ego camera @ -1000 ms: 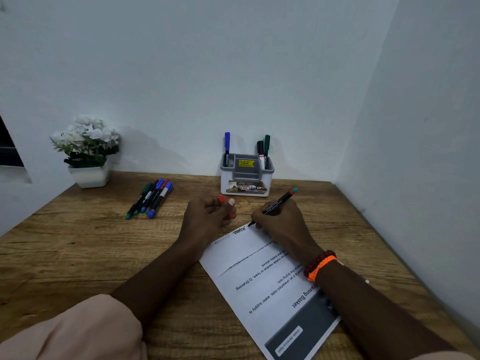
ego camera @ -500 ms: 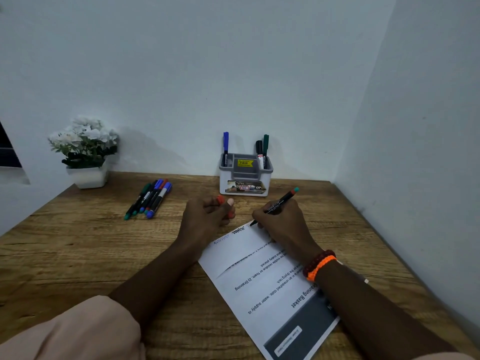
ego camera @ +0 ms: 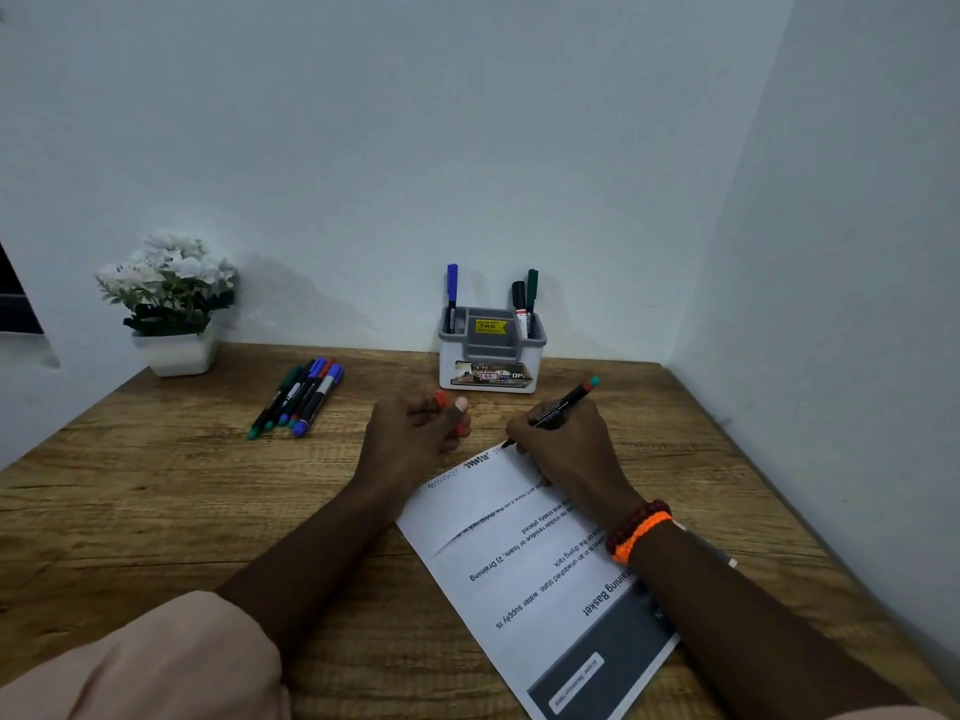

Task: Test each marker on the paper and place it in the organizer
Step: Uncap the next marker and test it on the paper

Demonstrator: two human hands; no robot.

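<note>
Testing a marker (ego camera: 558, 412): the right hand (ego camera: 569, 449) grips it like a pen, tip on the top edge of the paper (ego camera: 519, 558) beside earlier scribbles. The left hand (ego camera: 415, 433) curls round a red cap (ego camera: 441, 399). Next, likely recapping, then reaching to the organizer (ego camera: 491, 356) just beyond. More markers (ego camera: 298, 397) lie on the worktop (ego camera: 156, 511), left.

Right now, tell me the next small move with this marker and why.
Probably finish the short scribble, then lift the tip. The right hand holds the marker with its tip at the paper edge, beside two finished squiggles. The left hand grips the red cap, ready to recap before the organizer.
</note>
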